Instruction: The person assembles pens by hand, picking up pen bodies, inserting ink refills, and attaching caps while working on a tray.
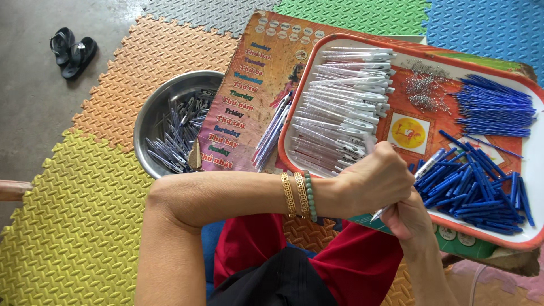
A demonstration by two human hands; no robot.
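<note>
both hands, left hand over right hand, pinch a white pen with curled fingers above the tray of blue caps.

Home floor workspace: foam puzzle mats, sandals on concrete.

Both hands, left hand over right hand, grip a white plastic pen at the near edge of the orange-rimmed plastic tray.

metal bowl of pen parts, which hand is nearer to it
Left. The left hand grips a pen at the tray's near edge, its forearm passing just below the metal bowl. The right hand sits under it, farther away.
</note>
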